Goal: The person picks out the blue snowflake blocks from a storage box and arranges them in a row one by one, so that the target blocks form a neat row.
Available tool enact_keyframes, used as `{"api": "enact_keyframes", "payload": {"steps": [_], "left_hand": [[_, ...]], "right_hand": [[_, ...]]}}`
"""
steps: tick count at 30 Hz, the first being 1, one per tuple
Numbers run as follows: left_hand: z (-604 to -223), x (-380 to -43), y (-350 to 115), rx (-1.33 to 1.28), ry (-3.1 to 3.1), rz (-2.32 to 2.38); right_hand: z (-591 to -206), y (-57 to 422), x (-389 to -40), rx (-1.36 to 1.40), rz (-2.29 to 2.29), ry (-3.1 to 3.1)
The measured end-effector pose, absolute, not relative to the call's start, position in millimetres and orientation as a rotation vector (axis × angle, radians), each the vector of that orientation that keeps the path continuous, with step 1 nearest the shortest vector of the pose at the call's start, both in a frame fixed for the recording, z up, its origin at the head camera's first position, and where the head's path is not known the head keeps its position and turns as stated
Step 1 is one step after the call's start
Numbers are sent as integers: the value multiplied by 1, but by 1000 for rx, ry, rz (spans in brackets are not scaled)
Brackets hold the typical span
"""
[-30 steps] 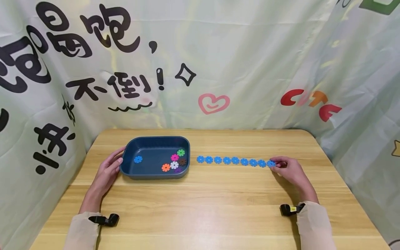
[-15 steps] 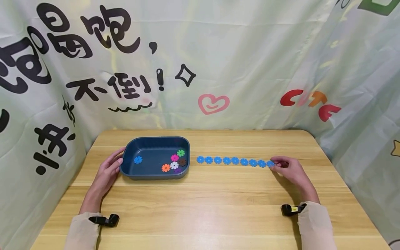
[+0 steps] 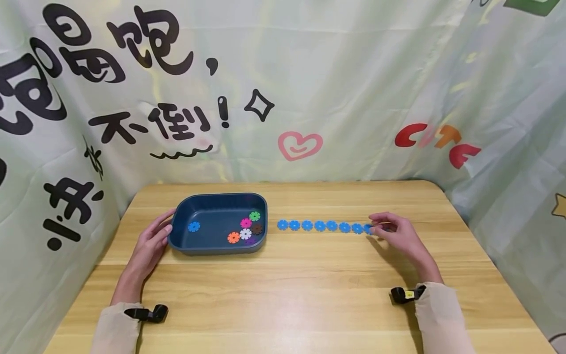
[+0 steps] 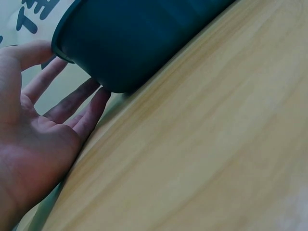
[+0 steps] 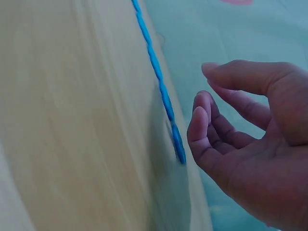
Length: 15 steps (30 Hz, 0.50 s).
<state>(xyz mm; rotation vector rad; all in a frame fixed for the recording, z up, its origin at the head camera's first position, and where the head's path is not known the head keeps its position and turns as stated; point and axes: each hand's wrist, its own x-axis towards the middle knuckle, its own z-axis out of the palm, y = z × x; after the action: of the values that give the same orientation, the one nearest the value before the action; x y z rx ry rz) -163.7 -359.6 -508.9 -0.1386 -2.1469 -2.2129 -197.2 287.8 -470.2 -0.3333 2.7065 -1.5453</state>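
My left hand (image 3: 149, 244) rests against the left end of a dark blue plastic tray (image 3: 211, 240). In the left wrist view its fairly straight fingers touch the rim and the lower wall. Inside the tray lie a blue notched plastic disc (image 3: 193, 226) at left and several other-coloured discs, one of them orange (image 3: 233, 237), at right. A row of blue notched discs (image 3: 320, 226) runs rightward from the tray across the table. Over the row's right end is my right hand (image 3: 400, 238), fingers loosely bent and thumb apart from them, holding nothing in the right wrist view. It hides the last discs in the head view.
The wooden table (image 3: 292, 300) backs onto a printed curtain (image 3: 353, 83), which also hangs along both sides. A small black camera sits on each wrist, one at the left sleeve (image 3: 116, 327) and one at the right sleeve (image 3: 442, 314).
My right hand has let go of the row's end disc and shifted left and up over the row, thumb and fingers parted. The left hand stays at the tray; the head view shifts slightly.
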Motion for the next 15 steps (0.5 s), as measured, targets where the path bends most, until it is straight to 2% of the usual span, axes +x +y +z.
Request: {"api": "enact_keyframes", "payload": {"steps": [15], "left_hand": [[-509,-164,-362,-126,-2153,-2212]], "right_hand": [[-469,231,-199,-483,-1608,2675]]}}
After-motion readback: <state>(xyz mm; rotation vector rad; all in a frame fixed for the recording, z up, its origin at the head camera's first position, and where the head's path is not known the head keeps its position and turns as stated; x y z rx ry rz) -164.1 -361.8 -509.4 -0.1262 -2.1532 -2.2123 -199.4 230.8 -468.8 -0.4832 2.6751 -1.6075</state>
